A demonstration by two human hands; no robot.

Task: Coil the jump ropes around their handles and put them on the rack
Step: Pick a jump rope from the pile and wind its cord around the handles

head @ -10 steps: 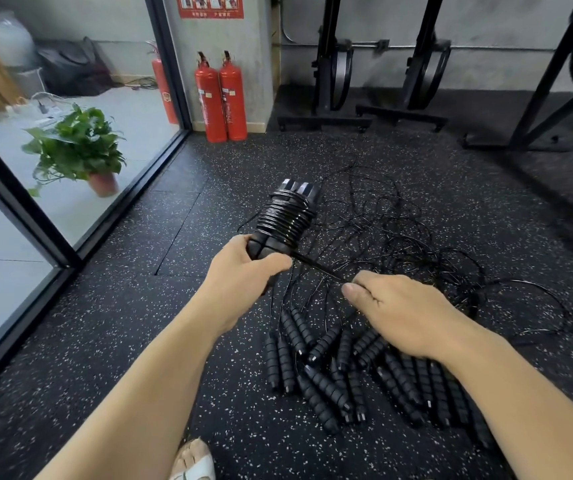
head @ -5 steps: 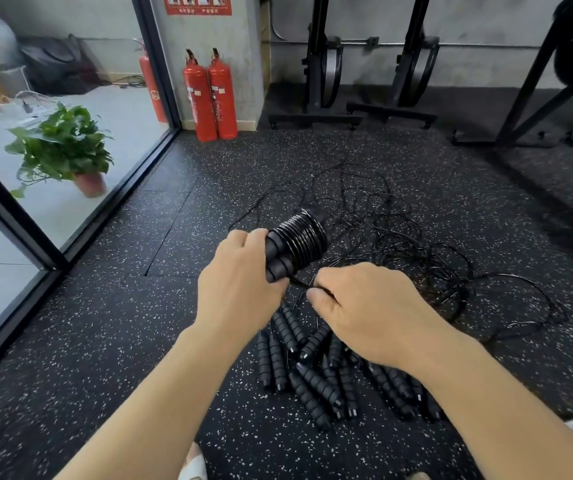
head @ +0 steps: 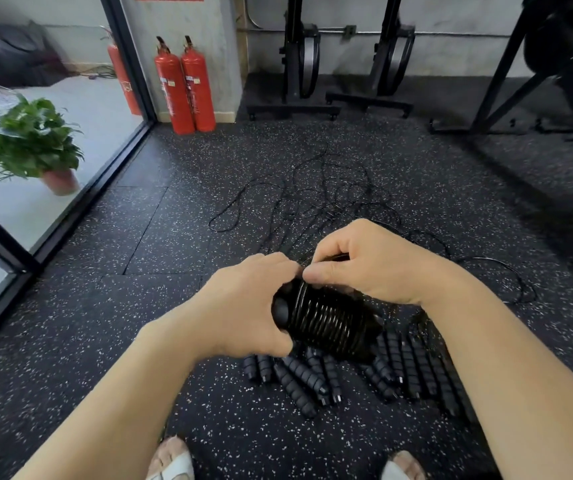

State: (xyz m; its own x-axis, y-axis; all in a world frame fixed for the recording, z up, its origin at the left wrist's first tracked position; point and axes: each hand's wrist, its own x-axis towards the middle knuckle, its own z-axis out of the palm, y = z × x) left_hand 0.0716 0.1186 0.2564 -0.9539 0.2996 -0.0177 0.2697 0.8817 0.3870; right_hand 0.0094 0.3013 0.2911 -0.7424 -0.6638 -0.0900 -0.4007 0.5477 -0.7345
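Coiled handle bundle (head: pixel 326 320): left hand (head: pixel 243 306) grips its end, right hand (head: pixel 368 261) pinches its top wrap; tangled ropes (head: pixel 312 202) beyond both hands may snag, loosening coils

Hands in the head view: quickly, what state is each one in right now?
Left hand: closed, gripping one end of the coiled bundle.
Right hand: closed, pinching the cord atop that bundle.

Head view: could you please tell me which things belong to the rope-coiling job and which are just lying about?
Job: coiled rope bundle, gripped by left hand, pinched by right hand; loose handles; tangled ropes.
Lying about: fire extinguishers; potted plant.
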